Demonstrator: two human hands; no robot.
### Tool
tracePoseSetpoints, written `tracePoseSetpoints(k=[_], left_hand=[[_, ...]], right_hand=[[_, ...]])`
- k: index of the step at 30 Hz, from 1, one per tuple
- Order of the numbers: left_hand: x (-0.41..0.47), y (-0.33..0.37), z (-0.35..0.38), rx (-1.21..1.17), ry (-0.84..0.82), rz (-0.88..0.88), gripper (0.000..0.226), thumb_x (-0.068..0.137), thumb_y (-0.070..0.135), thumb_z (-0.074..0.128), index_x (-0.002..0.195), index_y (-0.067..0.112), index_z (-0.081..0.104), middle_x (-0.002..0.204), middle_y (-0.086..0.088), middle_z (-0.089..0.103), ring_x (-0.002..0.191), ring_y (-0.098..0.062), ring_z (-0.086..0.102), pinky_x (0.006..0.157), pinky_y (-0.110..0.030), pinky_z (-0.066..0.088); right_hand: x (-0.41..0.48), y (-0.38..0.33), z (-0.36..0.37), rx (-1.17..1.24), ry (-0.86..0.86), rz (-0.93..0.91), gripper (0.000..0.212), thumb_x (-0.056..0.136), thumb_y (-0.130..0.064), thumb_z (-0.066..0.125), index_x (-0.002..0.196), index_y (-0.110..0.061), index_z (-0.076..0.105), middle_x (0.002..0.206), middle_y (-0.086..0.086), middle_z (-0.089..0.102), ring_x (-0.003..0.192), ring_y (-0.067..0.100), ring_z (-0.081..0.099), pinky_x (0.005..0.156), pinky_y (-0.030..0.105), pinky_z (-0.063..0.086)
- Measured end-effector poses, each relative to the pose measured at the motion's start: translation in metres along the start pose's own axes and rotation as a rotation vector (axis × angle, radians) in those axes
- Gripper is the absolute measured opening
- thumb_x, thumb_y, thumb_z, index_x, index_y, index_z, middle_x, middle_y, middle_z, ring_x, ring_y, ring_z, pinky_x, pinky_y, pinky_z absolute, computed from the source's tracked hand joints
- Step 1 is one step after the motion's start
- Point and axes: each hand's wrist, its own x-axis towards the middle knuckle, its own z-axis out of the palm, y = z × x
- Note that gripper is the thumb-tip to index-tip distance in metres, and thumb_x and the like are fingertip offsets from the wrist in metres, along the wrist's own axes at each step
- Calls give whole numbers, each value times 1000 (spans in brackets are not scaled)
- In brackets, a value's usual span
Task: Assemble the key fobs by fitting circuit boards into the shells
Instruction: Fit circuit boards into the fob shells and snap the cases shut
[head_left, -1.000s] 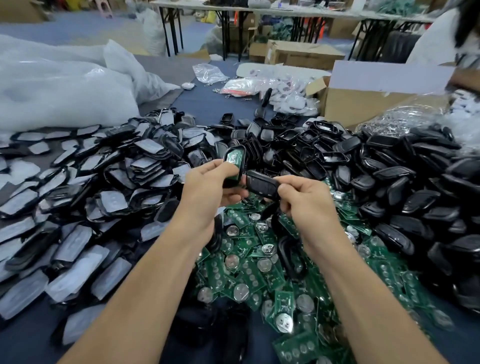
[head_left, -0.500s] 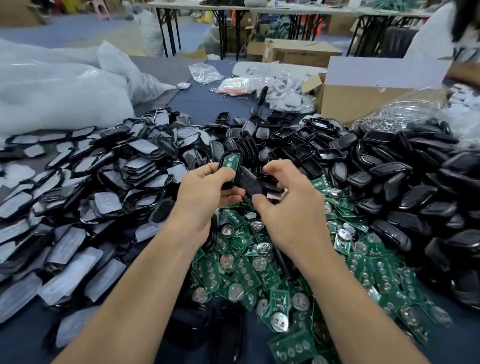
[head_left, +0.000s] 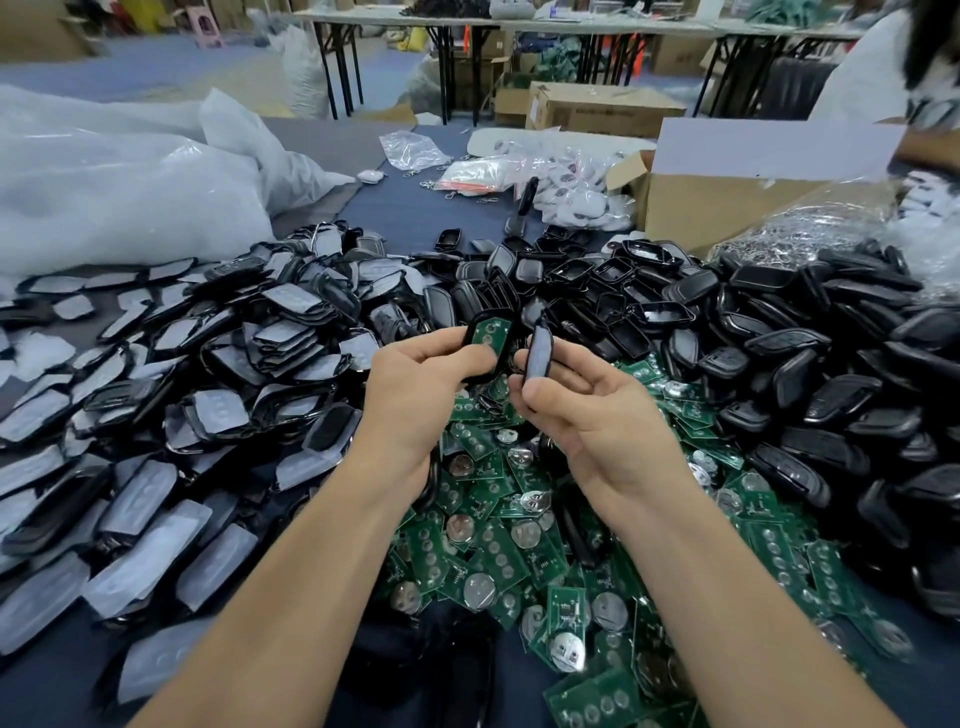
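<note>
shell (head_left: 487, 338) in left hand (head_left: 415, 387), cover (head_left: 539, 349) in right hand (head_left: 589, 413)

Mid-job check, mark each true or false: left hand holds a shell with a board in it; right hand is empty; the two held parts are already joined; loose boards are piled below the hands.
1. The left hand holds a black shell with a green board in it. True.
2. The right hand is empty. False: it pinches a cover piece.
3. The two held parts are joined. False: they are side by side, not closed together.
4. Loose circuit boards lie piled below the hands. True.
</note>
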Motion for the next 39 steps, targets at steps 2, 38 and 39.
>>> tracePoseSetpoints(k=[2,38,39], left_hand=[[-3,0,2,29,6,6,19,75,23,82,92,26,86,95,2,82,101,-21,76,100,-46,56],[-2,-13,2,250,-249,195,35,79,6,77,97,35,84,82,1,81,77,-17,79,72,-30,65],[-2,-13,4,246,-251,184,41,80,0,75,102,34,82,83,0,81,77,-18,79,73,-32,65]], right_hand=[[0,0,1,37,-37,5,44,81,14,72,117,-10,72,110,8,79,98,19,76,88,30,62],[-1,-6,-4,-373,12,-227,52,70,18,80,110,-15,80,102,-1,81,102,14,77,91,30,61],[-2,-7,-4,-452,28,-250,53,70,16,81,110,-19,81,102,-5,81,102,9,76,94,30,60]])
